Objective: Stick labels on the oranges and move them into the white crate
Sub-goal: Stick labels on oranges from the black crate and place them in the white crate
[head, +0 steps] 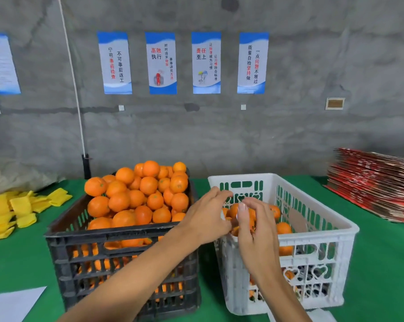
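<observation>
Head view: both hands were seen raised together over the near-left corner of the white crate (312, 231), with the black crate (117, 242) just beside it on the left.
Orange in hand: one orange (234, 210) was held between the two hands, above the white crate's inside and partly hidden by the fingers.
Left hand: the left hand (205, 217) was curled round the orange's left side, its fingertips reaching over the top; the wrist crossed above the black crate's right rim.
Right hand: the right hand (254, 228) was seen with thumb and fingers drawn together at the orange's front, as if a label were being pressed or pinched there (no label could be made out, so what was pinched cannot be told).
Key relation: the orange lay directly over the white crate, so only a short drop straight down was judged to be needed; being round, it had no long axis to align. Both hands were equally near.
Pile: the unlabelled oranges (136, 194) were heaped above the black crate's rim, glossy and dimpled, likely to roll if disturbed.
White crate contents: a few oranges (283, 227) were already lying inside; the walls were stiff plastic lattice with heart cut-outs.
Table: a green cloth (22, 263) was spread under everything, with yellow foam sleeves (22, 205) at the far left and red flat cartons (377, 182) stacked at the right.
</observation>
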